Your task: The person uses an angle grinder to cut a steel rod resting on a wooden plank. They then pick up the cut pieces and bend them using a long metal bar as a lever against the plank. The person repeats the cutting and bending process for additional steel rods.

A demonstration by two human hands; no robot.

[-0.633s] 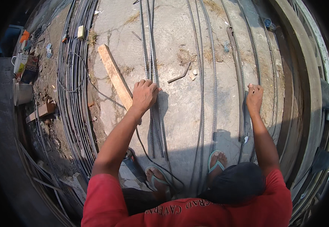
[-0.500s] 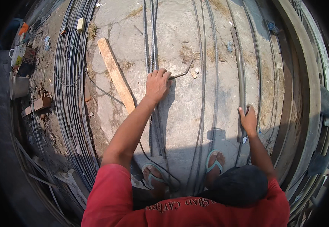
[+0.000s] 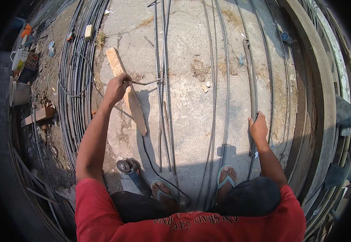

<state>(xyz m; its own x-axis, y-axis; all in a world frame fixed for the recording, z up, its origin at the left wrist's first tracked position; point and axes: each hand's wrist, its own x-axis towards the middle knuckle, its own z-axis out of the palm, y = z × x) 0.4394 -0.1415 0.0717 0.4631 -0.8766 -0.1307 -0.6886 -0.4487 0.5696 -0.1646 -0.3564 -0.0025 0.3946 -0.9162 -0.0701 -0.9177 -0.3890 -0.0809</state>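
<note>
My left hand (image 3: 116,89) is closed around one end of a short bent steel rod (image 3: 146,84), raised above a wooden plank (image 3: 133,105). The rod's other end reaches over a few ribbed rebars (image 3: 157,52); I cannot tell whether it touches them. On the right, my right hand (image 3: 258,128) grips the lower part of a long grey metal bar (image 3: 251,76), whose far end is broad with a hole or notch. The bar lies along another rebar. An angle grinder (image 3: 132,172) rests on the ground by my left foot.
Bundled rebars (image 3: 72,60) run along the left, with a small pale block (image 3: 88,32) on them. Beyond stand a grey bucket (image 3: 19,93) and a brick-like block (image 3: 42,115). More rebars (image 3: 226,60) lie right of centre; timber beams (image 3: 322,72) line the right.
My left hand has swung left with the bent rod, from the middle rebars to over the plank. My right hand has shifted slightly left, still on the bar. The grinder has come into view.
</note>
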